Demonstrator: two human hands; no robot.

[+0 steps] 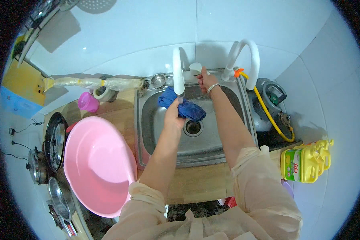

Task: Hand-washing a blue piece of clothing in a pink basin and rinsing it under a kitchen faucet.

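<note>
My left hand [174,115] grips a bunched blue cloth [193,111] over the stainless steel sink [210,141]. The cloth hangs right under the spout of a white faucet [177,72], and what looks like a short stream of water meets it. With thumb and curled fingers, my right hand [207,82] holds the lever of the white faucet handle [195,68] at the sink's back rim. A bracelet circles my right wrist. Below the cloth shows the dark drain [193,127].
Left of the sink stand a large pink basin [81,168], a pink cup [88,102] and pans [60,195]. A second white curved spout [252,60] rises at the back right. Beyond it are a gas cylinder [258,120] with a yellow hose [265,109] and yellow detergent jugs [310,165].
</note>
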